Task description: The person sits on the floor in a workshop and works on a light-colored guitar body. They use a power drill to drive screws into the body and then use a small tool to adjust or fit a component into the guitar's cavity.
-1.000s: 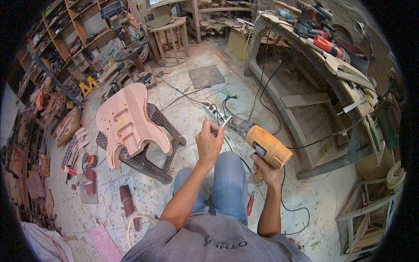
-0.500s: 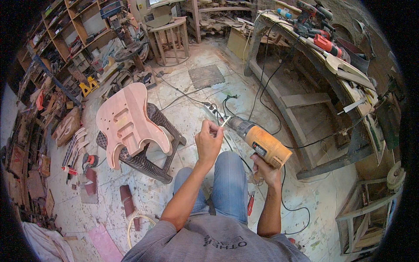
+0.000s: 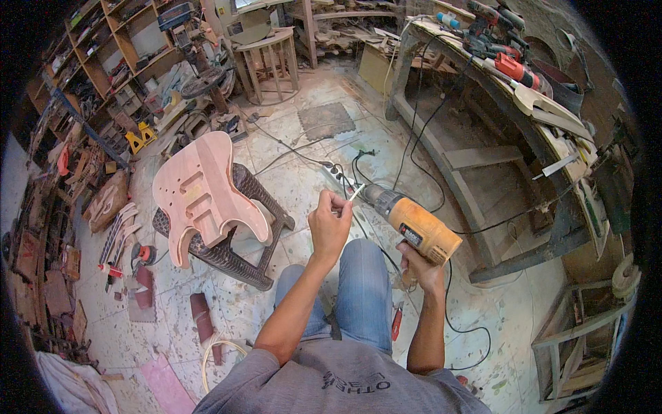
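My right hand was wrapped tight round the grip of the orange drill, nose pointing up-left over my knee. Left hand had thumb & forefinger pinched together on a thin pale bit or key, its tip right at the chuck; couldn't tell if it was seated in yet.

Risks as I judged them: trigger finger sat hidden under the body, w/ the black cord running off toward the power strip, so prob live. A squeeze w/ my left fingertips at the chuck could've nipped or wound them. The pinch was light too, so the small piece could've slipped & vanished among the floor litter.

Room: open tile ahead, but the cord looped beside my right leg & more cables crossed in front, so a snag if I swung the drill wide. The unfinished guitar body lay tilted on the dark stool just to my left, overhanging its edge; an elbow bump could've tipped it. Workbench edge close on the right.
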`<state>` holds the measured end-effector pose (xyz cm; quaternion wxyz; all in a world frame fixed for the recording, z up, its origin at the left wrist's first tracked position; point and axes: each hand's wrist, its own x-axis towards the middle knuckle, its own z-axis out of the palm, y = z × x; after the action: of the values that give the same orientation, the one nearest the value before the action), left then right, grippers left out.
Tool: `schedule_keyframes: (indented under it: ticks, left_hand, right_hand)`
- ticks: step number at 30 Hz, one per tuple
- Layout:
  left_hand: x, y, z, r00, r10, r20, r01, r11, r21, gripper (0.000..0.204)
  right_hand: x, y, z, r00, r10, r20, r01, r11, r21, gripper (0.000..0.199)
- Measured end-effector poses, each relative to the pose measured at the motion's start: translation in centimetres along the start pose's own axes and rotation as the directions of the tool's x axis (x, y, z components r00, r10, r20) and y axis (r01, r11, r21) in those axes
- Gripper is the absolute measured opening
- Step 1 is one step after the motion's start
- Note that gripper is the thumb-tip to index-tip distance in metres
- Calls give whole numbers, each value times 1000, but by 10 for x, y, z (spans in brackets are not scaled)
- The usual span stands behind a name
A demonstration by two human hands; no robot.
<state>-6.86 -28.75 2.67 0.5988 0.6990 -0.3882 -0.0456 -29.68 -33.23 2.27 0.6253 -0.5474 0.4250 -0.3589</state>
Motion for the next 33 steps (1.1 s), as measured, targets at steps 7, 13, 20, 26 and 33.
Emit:
schedule_keyframes:
  ticks: [7,13,20,26,33]
  left_hand:
    - [0,1,-1,1000,11,7,-11,1000,2,23]
    - [-2,0,-2,1000,27,4,-27,1000,7,23]
    - [0,1,-3,1000,28,3,-28,999,40,25]
    - [0,-1,-2,1000,13,14,-13,999,39,24]
    - [0,-2,-1,998,64,-3,-64,997,37,24]
  right_hand:
    - [0,0,-2,998,-63,31,63,998,-15,18]
    - [3,4,1,1000,2,-16,-3,999,-49,19]
    - [2,3,-1,1000,1,0,-1,1000,-2,22]
    - [5,3,-2,1000,-4,12,4,1000,24,21]
    - [2,-2,-4,999,36,14,-36,999,-15,22]
